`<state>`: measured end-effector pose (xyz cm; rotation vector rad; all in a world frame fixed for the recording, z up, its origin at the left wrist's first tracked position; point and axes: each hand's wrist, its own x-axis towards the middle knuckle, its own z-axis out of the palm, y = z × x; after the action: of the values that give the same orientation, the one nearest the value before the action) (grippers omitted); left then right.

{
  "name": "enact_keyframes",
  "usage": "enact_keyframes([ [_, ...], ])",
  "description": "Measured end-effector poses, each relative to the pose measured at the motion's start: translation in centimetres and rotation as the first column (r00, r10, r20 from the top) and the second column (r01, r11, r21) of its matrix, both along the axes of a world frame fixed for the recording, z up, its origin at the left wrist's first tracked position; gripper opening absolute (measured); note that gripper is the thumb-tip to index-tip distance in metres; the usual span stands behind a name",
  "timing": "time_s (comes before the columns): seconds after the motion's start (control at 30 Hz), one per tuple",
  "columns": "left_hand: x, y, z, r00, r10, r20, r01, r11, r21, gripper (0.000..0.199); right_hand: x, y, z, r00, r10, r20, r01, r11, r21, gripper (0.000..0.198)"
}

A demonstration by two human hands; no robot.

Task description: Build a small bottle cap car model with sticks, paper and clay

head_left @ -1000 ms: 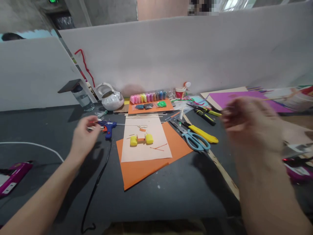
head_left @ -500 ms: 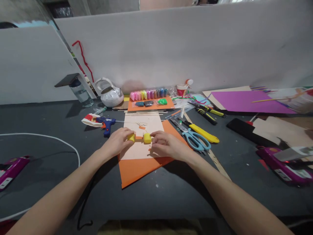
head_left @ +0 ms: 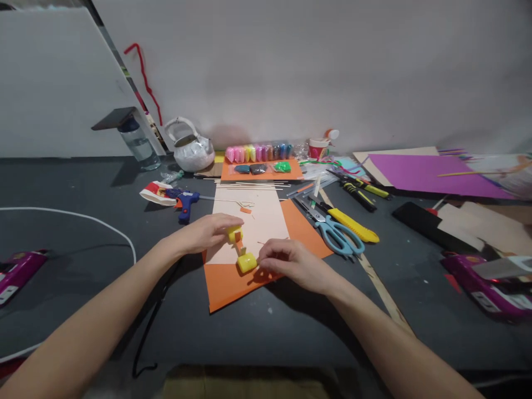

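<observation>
Between our hands is the yellow-and-orange piece (head_left: 247, 262), two yellow blocks joined by an orange strip, slanting across the near edge of the pale sheet (head_left: 266, 213) with its nearer block over the orange sheet (head_left: 224, 288). We cannot tell whether it is lifted or resting. Our left hand (head_left: 203, 231) has its fingers drawn in around the farther block, seemingly gripping it. Our right hand (head_left: 293, 263) is half curled at the nearer block; we cannot tell if its fingertips pinch anything. We judge that uneven pressure from the two sides could twist the strip or pull a block loose. Off the pale sheet's left edge lies the blue glue gun (head_left: 188, 200); its cord (head_left: 152, 316) runs toward the table's (head_left: 233, 343) front edge, so a forearm snagging it could drag the gun.
</observation>
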<state>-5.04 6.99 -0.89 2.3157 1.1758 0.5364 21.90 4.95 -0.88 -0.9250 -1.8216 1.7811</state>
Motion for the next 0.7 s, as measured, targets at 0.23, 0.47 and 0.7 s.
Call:
enact_keyframes([
  [0.23, 0.6, -4.0, 1.5, 0.929, 0.27, 0.254, -0.328, 0.917, 0.226, 0.02, -0.6, -0.5, 1.5, 0.97, -0.22, -0.106, 0.219, 0.975, -0.021, 0.032],
  [0.47, 2.6, -6.2, 3.0, 0.94, 0.082, 0.332, -0.192, 0.93, 0.312, 0.01, -3.0, -0.3, 3.5, 0.961, -0.249, -0.122, 0.248, 0.969, -0.026, 0.03],
  [0.7, 1.8, -6.0, 2.0, 0.915, 0.184, 0.359, -0.317, 0.877, 0.36, 0.005, -5.3, 1.1, 3.3, 0.971, -0.195, -0.142, 0.202, 0.978, 0.042, 0.025],
])
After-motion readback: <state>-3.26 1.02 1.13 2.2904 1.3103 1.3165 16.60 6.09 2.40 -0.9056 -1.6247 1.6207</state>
